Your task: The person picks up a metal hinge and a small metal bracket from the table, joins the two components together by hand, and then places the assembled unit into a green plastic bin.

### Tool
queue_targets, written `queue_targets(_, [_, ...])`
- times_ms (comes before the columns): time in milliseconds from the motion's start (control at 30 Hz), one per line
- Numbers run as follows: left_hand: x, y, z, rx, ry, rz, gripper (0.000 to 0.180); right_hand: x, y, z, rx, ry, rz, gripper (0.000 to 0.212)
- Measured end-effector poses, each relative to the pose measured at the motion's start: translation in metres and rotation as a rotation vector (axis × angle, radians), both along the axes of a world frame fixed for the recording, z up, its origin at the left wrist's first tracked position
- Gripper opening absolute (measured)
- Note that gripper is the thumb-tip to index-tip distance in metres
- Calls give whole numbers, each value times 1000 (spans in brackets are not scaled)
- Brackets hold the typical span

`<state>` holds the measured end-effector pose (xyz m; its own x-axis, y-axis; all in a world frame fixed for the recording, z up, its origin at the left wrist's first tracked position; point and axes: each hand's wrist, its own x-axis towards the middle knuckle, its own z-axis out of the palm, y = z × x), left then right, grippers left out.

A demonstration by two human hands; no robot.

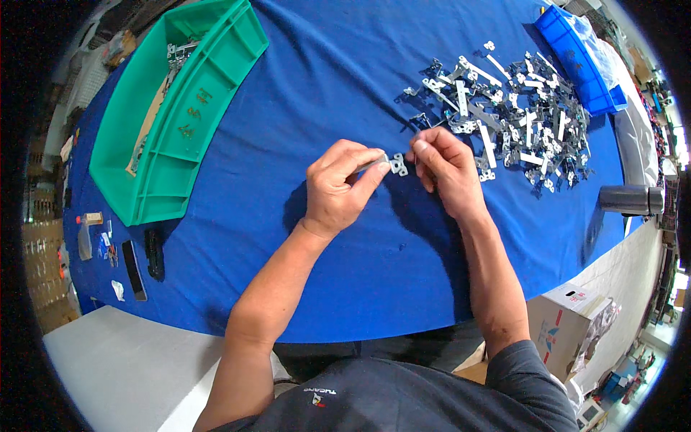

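Note:
Over the middle of the blue cloth, my left hand (337,183) is closed, pinching a small silvery metal bracket (399,165) between thumb and fingers. The bracket's holed, flared end sticks out to the right; its other end is mostly covered by my fingers. Just right of that end is my right hand (450,169), with thumb and fingertips pressed together. Anything in its fingertips is too small or hidden to make out. Beyond my right hand lies a loose pile of metal brackets (529,122), silvery and dark, some long and flat, some with holed plates.
A green bin (194,133) with some metal parts inside stands at the left. A blue bin (576,61) with clear plastic is at the far right. A dark cylinder (630,200) is near the right edge; a phone (134,271) lies lower left. A carton (565,324) stands below the table.

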<state>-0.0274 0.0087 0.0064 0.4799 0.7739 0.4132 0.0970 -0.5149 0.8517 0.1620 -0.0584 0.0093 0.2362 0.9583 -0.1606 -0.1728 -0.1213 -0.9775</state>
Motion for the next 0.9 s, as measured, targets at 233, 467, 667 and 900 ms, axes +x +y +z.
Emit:
queue_targets(233, [-2,0,0,33,-86,91,14,-3,-2,8,-53,-216,189,18])
queue_targets(467, [0,2,0,-21,-50,34,13,-1,-2,3,-31,-250,200,19])
queue_targets(667, [0,1,0,-32,-7,31,12,0,-1,1,31,-70,201,22])
queue_targets(900, [1,-1,1,-64,28,-48,11,1,-2,-3,51,-191,239,21])
